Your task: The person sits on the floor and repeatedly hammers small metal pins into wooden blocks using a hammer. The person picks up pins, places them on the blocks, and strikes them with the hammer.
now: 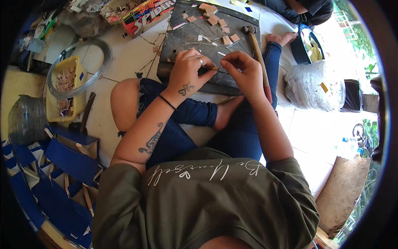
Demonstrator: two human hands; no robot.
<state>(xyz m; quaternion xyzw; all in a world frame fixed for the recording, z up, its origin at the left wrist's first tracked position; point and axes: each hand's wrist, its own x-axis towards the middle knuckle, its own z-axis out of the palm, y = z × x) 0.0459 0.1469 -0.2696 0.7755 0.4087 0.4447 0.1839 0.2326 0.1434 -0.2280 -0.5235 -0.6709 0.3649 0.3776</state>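
Observation:
My left hand and my right hand meet above the near edge of a dark work board. Both are closed in a pinch, fingertips almost touching. A tiny brownish piece shows at the left fingertips; its kind is too small to tell. What the right fingers pinch is mostly hidden. On the board lie several small square wooden pieces, thin metal wires and white scraps. A hammer with a wooden handle lies along the board's right side, beside my right hand.
At left, a coil of wire leans over a yellow tub of small wood pieces. Blue panels pile at lower left. A colourful carton stands at the back. Right are a black basin, a plastic-wrapped bundle and another person.

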